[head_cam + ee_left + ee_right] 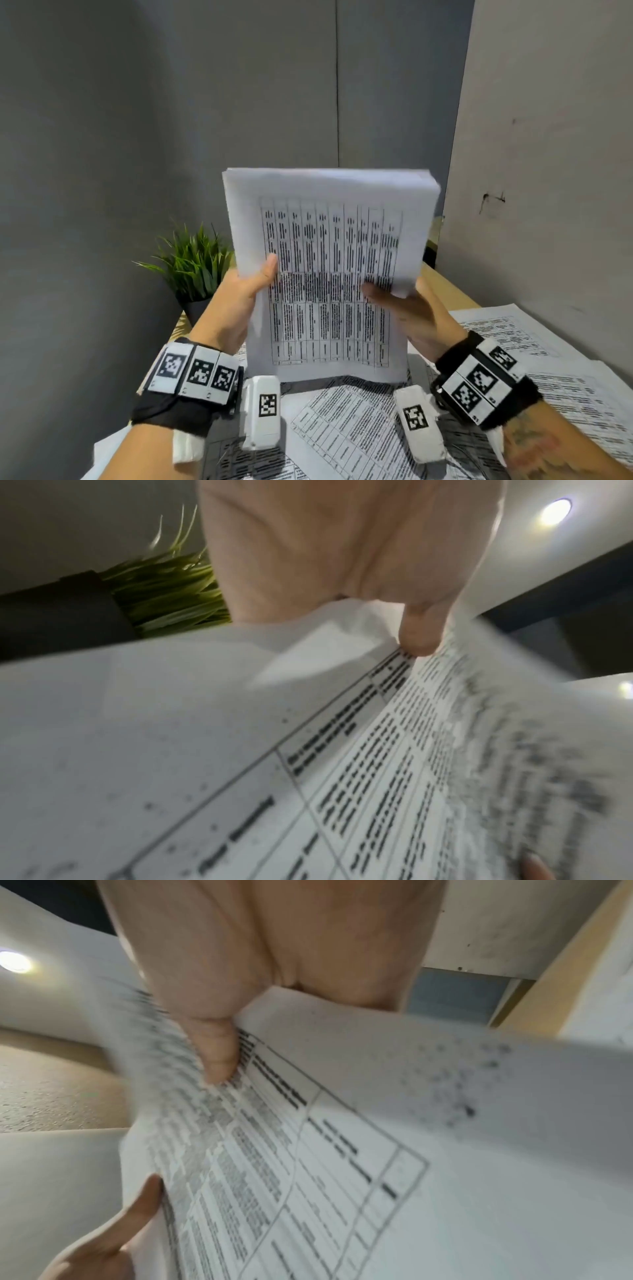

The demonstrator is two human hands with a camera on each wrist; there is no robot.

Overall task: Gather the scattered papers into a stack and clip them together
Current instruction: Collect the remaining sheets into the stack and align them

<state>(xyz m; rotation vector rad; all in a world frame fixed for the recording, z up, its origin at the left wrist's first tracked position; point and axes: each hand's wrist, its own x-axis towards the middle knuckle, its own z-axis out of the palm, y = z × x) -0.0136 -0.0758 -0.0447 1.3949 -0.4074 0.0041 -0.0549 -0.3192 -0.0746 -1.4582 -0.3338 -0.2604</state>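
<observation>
- grey wall panels (205,102) close off the back, a pale board (548,137) stands to the right, and a light wooden worktop (448,284) runs below them.
- a potted green plant (191,260) stands at the worktop's back left corner, just behind the left hand; the left wrist view catches its leaves and dark pot too.
- the stack of papers (329,267) is held upright above the worktop, printed table facing the person, its top edge thick and roughly even, lower edge above the sheets lying there.
- the left hand (239,301) pinches the stack's left edge, thumb pressed on the front page, other fingers hidden behind the sheets.
- the right hand (411,315) pinches the right edge the same way, thumb on the printed face, other fingers behind.
- both wrist views show a thumb laid on the printed page with the sheets blurred around it.
- more loose papers (513,342) lie scattered flat on the worktop, overlapping at angles below and to the right of the held stack.
- black wrist bands (479,380) with black-and-white marker tiles sit on both wrists.
</observation>
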